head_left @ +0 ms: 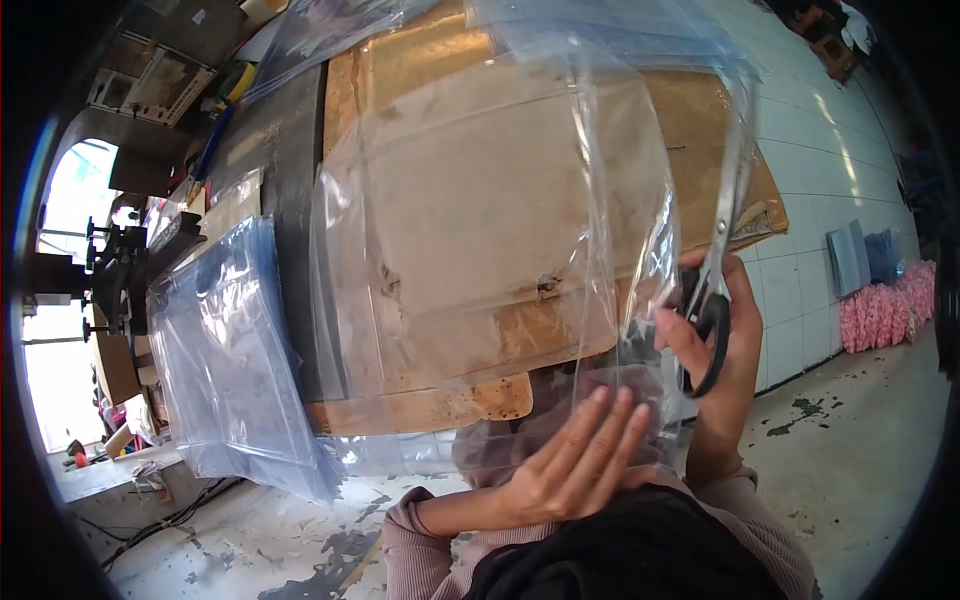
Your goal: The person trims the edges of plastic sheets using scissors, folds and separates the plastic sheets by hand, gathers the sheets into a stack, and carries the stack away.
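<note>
A clear plastic sheet (480, 230) with folded, shiny edges lies over brown cardboard (700, 110) on the work surface and hangs over its near edge. My left hand (580, 460) rests flat on the near part of the plastic, fingers stretched out and close together. At the right edge of the sheet, my right hand (725, 340) holds black-handled scissors (724, 225), whose long metal blades point away from me. The right thumb is beside the plastic's edge; whether it also pinches the plastic is unclear.
A stack of clear bluish plastic (230, 350) hangs over the left edge of the table. More plastic sheets (610, 30) lie at the far side. Pink bundles (885, 308) stand by the tiled wall at the right. A black metal device (120, 270) is at the far left.
</note>
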Available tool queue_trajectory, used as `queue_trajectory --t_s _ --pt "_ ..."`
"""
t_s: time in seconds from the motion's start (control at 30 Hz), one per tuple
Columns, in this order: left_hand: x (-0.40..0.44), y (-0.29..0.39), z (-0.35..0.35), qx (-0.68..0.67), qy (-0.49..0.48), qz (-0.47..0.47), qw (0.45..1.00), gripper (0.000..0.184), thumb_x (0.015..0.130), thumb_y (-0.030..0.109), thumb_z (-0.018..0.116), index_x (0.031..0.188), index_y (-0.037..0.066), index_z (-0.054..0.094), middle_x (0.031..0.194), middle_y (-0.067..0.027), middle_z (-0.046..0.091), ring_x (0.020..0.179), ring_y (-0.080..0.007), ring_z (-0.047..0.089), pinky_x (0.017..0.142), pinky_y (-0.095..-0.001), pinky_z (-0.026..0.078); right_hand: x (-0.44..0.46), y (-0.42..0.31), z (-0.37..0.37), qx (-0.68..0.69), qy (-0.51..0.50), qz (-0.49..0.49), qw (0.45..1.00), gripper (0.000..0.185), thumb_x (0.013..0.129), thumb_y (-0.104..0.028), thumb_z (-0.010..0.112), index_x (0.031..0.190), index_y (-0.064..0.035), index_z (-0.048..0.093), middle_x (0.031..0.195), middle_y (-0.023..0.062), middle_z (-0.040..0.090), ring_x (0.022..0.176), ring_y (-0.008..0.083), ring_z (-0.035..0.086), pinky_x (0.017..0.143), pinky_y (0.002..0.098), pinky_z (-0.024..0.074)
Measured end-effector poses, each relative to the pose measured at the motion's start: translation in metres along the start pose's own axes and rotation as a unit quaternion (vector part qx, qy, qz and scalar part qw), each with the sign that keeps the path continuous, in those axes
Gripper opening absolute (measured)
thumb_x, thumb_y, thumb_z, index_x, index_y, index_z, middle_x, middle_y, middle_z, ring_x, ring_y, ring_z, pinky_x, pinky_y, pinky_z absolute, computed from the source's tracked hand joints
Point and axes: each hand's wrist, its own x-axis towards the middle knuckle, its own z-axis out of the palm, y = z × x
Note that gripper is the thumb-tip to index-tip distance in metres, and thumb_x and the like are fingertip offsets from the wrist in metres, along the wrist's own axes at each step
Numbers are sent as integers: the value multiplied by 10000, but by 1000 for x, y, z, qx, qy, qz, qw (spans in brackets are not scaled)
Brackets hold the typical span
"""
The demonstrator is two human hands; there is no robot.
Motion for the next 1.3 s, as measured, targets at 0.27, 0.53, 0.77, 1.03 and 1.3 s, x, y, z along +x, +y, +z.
queue_trajectory --t_s 0.27,0.53,0.77,1.03,1.3 --pt "10 -10 -50 -79 -164 99 978 359 850 277 572 1134 58 586 1133 -135 587 983 -186 617 815 -303 508 14 -6 4 -50 -60 -57 995 441 725 21 682 1110 -25 472 788 54 601 701 72 565 623 196 450" --pt "60 -51 -31 -10 -140 -16 990 535 739 352 662 1156 48 519 1286 -213 429 1216 -342 411 1013 -513 297 11 -6 7 17 -61 -34 997 500 740 -84 716 1145 -25 430 793 40 585 701 73 547 606 190 426" --pt "59 -39 7 18 -165 -118 979 781 735 539 582 1393 217 311 1443 -236 185 1337 -401 181 1053 -574 122 -14 25 -32 95 -69 30 993 795 612 -608 733 1060 -29 422 794 24 444 742 100 469 649 231 388" --pt "61 -39 8 37 -188 -119 974 721 750 576 533 1387 324 308 1444 -247 172 1327 -427 181 1042 -582 137 -42 58 -51 95 -150 105 979 810 571 -580 779 1023 -5 430 838 27 436 770 101 450 658 222 368" --pt "61 -39 8 33 -195 -120 973 663 758 570 529 1364 390 328 1443 -253 167 1321 -434 192 1038 -587 132 -36 53 -50 44 -121 94 987 820 513 -564 817 995 -14 445 823 -1 434 721 72 406 612 200 337"
